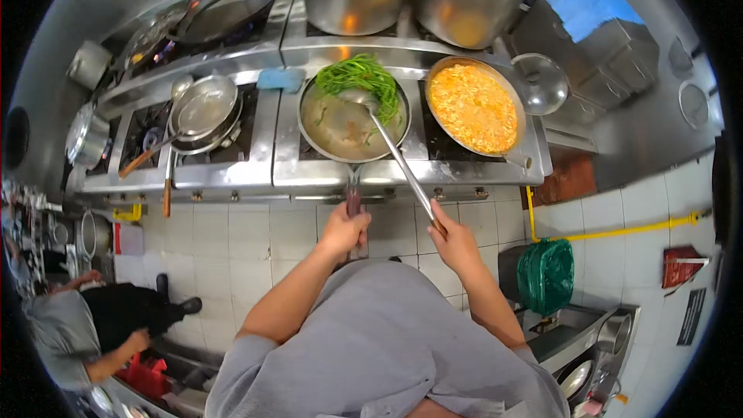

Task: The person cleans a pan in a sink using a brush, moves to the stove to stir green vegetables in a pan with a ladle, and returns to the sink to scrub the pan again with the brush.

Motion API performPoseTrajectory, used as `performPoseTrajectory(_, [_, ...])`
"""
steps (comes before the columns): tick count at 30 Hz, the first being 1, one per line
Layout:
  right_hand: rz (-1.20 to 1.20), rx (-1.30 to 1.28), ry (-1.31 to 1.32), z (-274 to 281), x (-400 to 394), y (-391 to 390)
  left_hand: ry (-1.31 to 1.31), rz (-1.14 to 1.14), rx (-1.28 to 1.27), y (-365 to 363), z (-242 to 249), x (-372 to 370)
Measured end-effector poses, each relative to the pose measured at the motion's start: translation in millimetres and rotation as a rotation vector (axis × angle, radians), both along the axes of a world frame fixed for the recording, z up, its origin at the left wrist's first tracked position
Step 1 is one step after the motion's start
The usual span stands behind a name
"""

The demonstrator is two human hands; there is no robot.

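Observation:
My left hand (345, 231) is wrapped round the handle of a frying pan (325, 125) on the stove. Long green vegetables, perhaps green beans (364, 77), are heaped at the pan's far side, and a little liquid or residue covers its bottom. A long metal ladle (402, 166) slants down from the greens to my right hand (455, 241), which is closed round its handle end. The ladle's bowl rests at the near edge of the greens. To the right, a second pan (520, 139) holds an orange-yellow, scrambled-looking food (474, 108).
Two large stockpots (352, 0) stand behind the pans. Strainers (203, 112) lie over a burner on the left, near a blue cloth (280, 80). A glass lid (540, 83) is at right. Another person (93, 325) stands at lower left. A green-lined bin (546, 279) stands at right.

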State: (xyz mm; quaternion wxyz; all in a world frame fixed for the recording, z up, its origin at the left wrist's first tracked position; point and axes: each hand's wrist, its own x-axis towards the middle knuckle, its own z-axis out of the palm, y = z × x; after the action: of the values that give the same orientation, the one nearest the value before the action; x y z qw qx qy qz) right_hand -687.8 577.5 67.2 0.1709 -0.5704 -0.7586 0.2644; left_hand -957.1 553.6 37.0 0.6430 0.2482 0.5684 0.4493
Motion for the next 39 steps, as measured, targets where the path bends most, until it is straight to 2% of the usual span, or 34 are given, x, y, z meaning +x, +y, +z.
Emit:
performPoseTrajectory(2, [-0.037,-0.199,0.163,21,-1,-22,-0.114,-0.047,0.02,22,-15,-18])
performPoseTrajectory(3, [-0.015,-0.203,0.155,31,1,-27,-0.123,-0.077,0.005,32,-16,-25])
performPoseTrajectory(5, [-0.092,-0.452,0.181,52,8,-32,-0.17,-0.026,-0.033,42,-13,-30])
performPoseTrajectory(8, [-0.16,-0.562,0.149,81,-4,-30,-0.251,0.045,-0.107,42,-10,-33])
performPoseTrajectory(11, [-0.162,-0.448,0.172,58,-21,-17,-0.38,0.111,-0.139,38,-19,-36])
performPoseTrajectory(14, [-0.191,-0.393,0.198,-3,-50,19,-0.303,0.009,-0.108,40,-24,-37])
performPoseTrajectory(18, [-0.108,-0.454,0.182,2,-85,57,-0.195,-0.026,-0.165,42,-6,-51])
performPoseTrajectory(20, [0.08,-0.481,-0.052,18,-67,71,-0.137,-0.04,-0.193,45,-6,-64])
performPoseTrajectory(21, [0.259,-0.206,-0.157,7,-40,76,-0.152,-0.055,-0.194,47,-13,-73])
performPoseTrajectory(23, [0.282,-0.24,-0.322,48,-9,75,-0.144,-0.07,-0.199,50,-10,-81])
performPoseTrajectory(25, [0.24,-0.14,-0.628,105,0,68,-0.164,-0.048,-0.191,49,-13,-81])
performPoseTrajectory(26, [0.226,-0.147,-0.617,119,-1,66,-0.154,-0.063,-0.196,49,-21,-78])
performPoseTrajectory(28, [0.089,0.022,-0.779,132,-6,59,-0.089,0.011,-0.113,44,-35,-67])
performPoseTrajectory(30, [0.049,0.098,-0.767,123,6,49,0.099,-0.111,-0.025,14,-30,-46])
performPoseTrajectory(32, [0.131,0.012,-0.424,119,33,39,0.062,-0.127,-0.071,-36,21,-21])
performPoseTrajectory(33, [0.17,-0.066,-0.197,132,45,30,0.073,-0.146,-0.065,-39,21,-20])
performPoseTrajectory(34, [0.152,-0.067,-0.185,142,56,27,0.081,-0.165,-0.093,-43,19,-24])
performPoseTrajectory(36, [0.263,-0.499,-0.103,152,76,24,0.095,-0.199,-0.141,-40,12,-32])
performPoseTrajectory(37, [0.323,-0.455,-0.226,145,80,26,0.079,-0.193,-0.086,-19,5,-36])
performPoseTrajectory(38, [0.305,-0.451,-0.218,124,83,28,0.061,-0.188,-0.023,1,-4,-35])
performPoseTrajectory(39, [0.249,-0.318,-0.215,93,82,33,0.048,-0.137,0.011,13,-17,-28])
